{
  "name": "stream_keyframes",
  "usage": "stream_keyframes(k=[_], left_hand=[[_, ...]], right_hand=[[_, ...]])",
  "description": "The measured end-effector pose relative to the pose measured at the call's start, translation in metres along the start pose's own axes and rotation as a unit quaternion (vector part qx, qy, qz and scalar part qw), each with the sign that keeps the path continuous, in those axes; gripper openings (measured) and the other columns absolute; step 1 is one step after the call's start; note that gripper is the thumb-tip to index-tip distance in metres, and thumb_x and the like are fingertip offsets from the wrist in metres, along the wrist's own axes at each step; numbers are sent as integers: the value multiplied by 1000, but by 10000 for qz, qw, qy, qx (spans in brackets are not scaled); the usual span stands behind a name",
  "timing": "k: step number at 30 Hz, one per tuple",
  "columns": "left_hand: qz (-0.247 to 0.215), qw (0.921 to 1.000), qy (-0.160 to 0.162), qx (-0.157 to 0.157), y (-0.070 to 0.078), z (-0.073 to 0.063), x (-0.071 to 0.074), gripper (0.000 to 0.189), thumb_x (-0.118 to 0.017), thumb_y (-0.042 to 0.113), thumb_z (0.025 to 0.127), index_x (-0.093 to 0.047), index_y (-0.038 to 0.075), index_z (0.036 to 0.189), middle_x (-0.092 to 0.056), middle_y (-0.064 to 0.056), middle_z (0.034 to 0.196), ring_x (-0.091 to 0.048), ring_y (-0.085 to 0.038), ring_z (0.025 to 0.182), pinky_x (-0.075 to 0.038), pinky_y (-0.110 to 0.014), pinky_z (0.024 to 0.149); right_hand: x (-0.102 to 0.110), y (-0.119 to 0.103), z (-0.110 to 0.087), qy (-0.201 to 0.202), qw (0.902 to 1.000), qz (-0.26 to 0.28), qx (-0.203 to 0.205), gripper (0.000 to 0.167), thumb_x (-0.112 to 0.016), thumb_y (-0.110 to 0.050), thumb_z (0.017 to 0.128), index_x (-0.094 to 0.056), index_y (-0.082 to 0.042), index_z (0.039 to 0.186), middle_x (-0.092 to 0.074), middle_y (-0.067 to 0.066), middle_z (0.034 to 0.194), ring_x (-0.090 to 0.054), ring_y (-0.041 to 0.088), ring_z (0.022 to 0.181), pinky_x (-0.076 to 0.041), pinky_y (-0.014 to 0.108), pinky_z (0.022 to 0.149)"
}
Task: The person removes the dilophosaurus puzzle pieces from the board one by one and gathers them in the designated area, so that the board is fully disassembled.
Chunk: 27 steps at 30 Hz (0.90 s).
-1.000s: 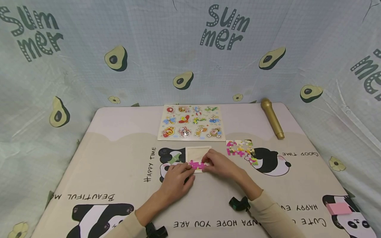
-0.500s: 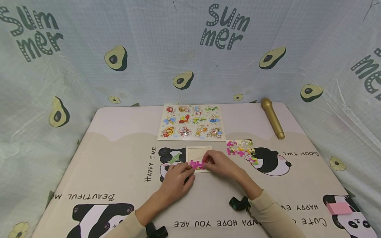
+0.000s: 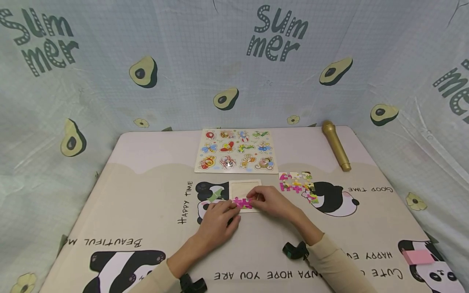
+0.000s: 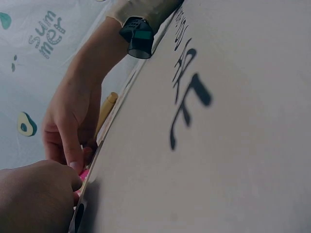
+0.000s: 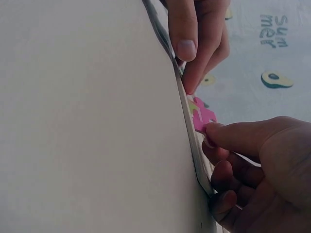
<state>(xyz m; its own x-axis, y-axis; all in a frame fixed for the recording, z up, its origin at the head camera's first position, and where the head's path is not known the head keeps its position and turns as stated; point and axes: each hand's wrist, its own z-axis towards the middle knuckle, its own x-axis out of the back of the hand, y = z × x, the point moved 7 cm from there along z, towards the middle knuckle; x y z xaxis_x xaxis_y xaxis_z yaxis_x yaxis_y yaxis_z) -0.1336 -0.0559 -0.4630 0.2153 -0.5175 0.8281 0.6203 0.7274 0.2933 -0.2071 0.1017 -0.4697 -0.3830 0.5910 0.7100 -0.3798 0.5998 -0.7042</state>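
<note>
A shallow wooden puzzle tray point(image 3: 242, 189) lies at the middle of the table, with a few joined pink jigsaw pieces point(image 3: 242, 202) along its near side. My left hand point(image 3: 218, 223) rests at the tray's left end, its fingertips touching the pieces. From the right, my right hand point(image 3: 272, 201) pinches a pink puzzle piece point(image 5: 206, 116) between thumb and index finger, seen in the right wrist view. That piece tilts up at the tray's edge. In the left wrist view the left hand point(image 4: 39, 196) hides most of the pink pieces.
Loose puzzle pieces point(image 3: 295, 182) lie right of the tray. Behind it is a board with insect pictures point(image 3: 235, 151). A gold microphone-shaped cylinder point(image 3: 336, 145) lies at the back right, and a pink block point(image 3: 417, 256) sits at the front right.
My right hand's fingers have shifted slightly left, closer to the left hand. The left hand has stayed in place on the tray.
</note>
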Motion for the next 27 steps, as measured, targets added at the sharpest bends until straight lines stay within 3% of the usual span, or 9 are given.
stream_keyframes(k=[7, 12, 19, 27], left_hand=[[-87, 10000, 11, -12, 0, 0, 1, 25, -68, 24, 93, -77, 10, 112, -72, -3, 112, -67, -21, 108, -49, -41, 88], [-74, 10000, 17, 4, 0, 0, 1, 25, -69, 23, 93, -77, 10, 112, -72, -2, 112, -67, -20, 108, -49, -40, 88], [-78, 10000, 11, 17, 0, 0, 0, 25, -69, 24, 93, -77, 10, 113, -72, -2, 112, -67, -20, 109, -49, -40, 89], [-28, 10000, 50, 10, 0, -1, 0, 25, -70, 24, 91, -77, 11, 112, -72, -2, 112, -67, -21, 109, -49, -41, 89]], right_hand=[[5, 0, -2, 1, 10000, 50, 45, 11, -67, -19, 96, -72, -15, 105, -66, -4, 88, -54, 8, 77, -48, 21, 68], [13, 4, -4, 94, 9996, 134, -236, 12, -67, -20, 96, -71, -15, 106, -66, -3, 89, -56, 10, 79, -49, 22, 70], [31, 13, -8, 391, 9974, 244, -557, 8, -72, -18, 93, -70, -14, 99, -66, -1, 86, -57, 12, 76, -49, 21, 67], [53, 27, -19, 695, 9961, 173, -523, 8, -73, -15, 91, -72, -11, 98, -68, 1, 84, -60, 12, 70, -52, 22, 61]])
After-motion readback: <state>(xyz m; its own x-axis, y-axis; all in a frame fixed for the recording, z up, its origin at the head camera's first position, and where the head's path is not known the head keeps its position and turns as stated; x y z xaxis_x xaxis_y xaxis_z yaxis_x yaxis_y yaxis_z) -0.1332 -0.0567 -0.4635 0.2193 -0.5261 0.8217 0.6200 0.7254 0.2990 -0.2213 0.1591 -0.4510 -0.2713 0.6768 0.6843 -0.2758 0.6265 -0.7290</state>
